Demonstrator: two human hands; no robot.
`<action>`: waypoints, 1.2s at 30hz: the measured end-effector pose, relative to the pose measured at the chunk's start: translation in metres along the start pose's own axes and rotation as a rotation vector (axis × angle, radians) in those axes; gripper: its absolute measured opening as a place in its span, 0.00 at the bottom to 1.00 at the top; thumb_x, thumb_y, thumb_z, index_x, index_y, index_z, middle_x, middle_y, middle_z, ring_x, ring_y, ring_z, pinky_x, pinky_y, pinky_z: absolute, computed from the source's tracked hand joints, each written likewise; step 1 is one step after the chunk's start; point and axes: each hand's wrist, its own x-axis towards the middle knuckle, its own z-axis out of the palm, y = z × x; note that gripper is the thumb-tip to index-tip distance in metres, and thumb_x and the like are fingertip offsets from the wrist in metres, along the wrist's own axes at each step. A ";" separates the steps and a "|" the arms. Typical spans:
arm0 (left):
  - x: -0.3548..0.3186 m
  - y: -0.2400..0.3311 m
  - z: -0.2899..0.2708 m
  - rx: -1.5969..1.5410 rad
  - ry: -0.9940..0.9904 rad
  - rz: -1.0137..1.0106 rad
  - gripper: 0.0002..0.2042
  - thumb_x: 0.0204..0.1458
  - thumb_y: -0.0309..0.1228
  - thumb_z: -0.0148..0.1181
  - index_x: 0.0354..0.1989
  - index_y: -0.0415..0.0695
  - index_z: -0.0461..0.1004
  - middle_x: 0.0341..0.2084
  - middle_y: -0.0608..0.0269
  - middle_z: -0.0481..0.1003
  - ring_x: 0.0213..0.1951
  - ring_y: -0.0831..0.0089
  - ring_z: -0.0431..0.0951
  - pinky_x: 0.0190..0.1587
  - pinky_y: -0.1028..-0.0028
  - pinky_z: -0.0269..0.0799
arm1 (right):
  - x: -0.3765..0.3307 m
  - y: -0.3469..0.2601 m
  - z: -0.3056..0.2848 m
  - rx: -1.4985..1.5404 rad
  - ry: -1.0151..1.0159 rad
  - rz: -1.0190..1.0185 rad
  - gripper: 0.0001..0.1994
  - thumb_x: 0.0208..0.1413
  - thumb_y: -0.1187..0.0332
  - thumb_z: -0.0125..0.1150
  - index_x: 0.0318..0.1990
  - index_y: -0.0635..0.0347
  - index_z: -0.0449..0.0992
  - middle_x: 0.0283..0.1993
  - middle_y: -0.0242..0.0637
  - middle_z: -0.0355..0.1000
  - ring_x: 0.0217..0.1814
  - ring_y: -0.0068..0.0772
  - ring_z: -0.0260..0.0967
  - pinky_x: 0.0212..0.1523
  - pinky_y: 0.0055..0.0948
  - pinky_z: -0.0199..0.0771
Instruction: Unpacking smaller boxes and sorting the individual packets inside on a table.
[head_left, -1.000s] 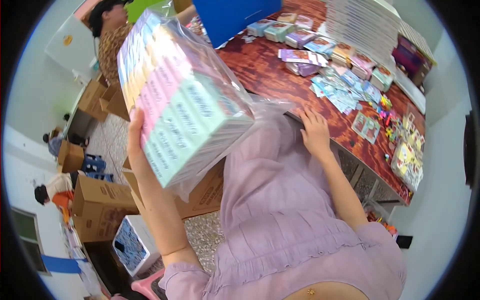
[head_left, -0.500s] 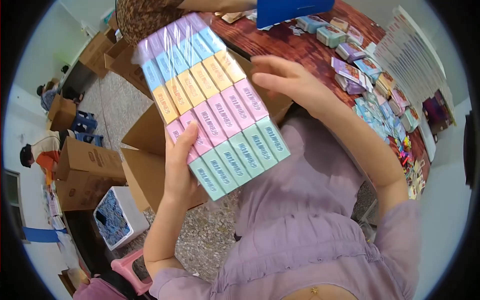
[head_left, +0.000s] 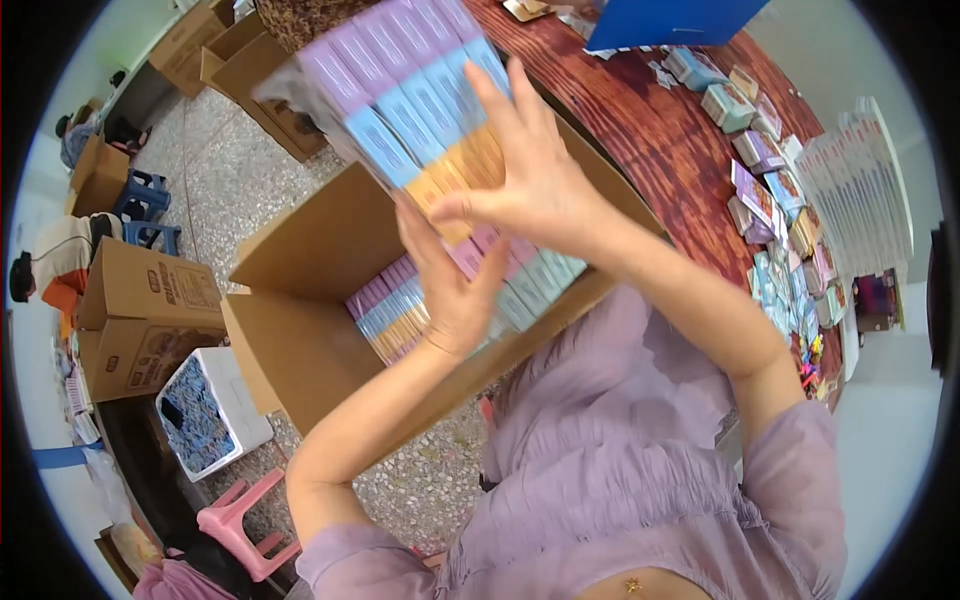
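A clear-wrapped pack of small boxes (head_left: pixel 410 85) in rows of purple, blue, orange, pink and green is tilted above an open cardboard box (head_left: pixel 325 225). My left hand (head_left: pixel 450 300) grips the pack along its lower left side, thumb over the printed face. Across the middle of that face, my right hand (head_left: pixel 545 175) is spread with its fingers apart, hiding part of the orange and pink rows. Down in the cardboard box lie more small boxes (head_left: pixel 395 310) in the same colours, partly covered by my left arm.
The dark red wooden table (head_left: pixel 640 140) on the right carries several small packs (head_left: pixel 730 105), loose cards and a blue panel (head_left: pixel 675 22). More cardboard boxes (head_left: pixel 150 320), a white foam bin (head_left: pixel 205 410) and a pink stool (head_left: pixel 245 525) stand at left. People sit farther back.
The pack has moved up and away from me, over the cardboard box, whose inside now shows. My right hand has come from beside the pack onto its face.
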 end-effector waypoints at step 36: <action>-0.057 -0.182 0.119 -0.235 -0.148 -0.323 0.47 0.56 0.41 0.62 0.74 0.39 0.34 0.71 0.39 0.43 0.71 0.42 0.49 0.70 0.54 0.49 | -0.070 0.173 0.130 -0.291 -0.279 0.410 0.62 0.38 0.53 0.78 0.76 0.53 0.37 0.76 0.65 0.30 0.74 0.72 0.39 0.71 0.57 0.48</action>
